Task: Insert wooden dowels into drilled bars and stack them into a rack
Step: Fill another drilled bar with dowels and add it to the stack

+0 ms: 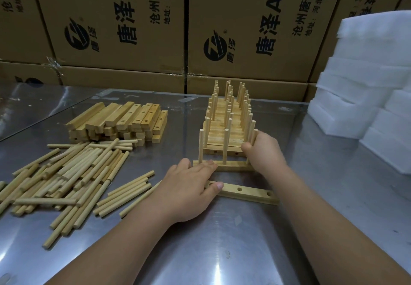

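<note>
Left hand point(189, 187) lies flat, fingers spread, across an empty bar point(244, 192) and the doweled bar point(224, 166). Right hand point(264, 151) grips that bar's end dowel point(252, 139) beside the rack point(229, 116).

Left hand point(189, 187): palm down, fingers extended forward and laid flat, thumb tucked to the inner side, bare forearm running back toward the lower left. Right hand point(263, 151): set on edge, fingers curled forward in a loose grip, thumb raised, bare forearm angling down to the lower right corner.

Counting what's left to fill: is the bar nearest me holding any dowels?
Empty. The nearest bar lies flat, its visible holes open; the left hand covers its left end.
</note>
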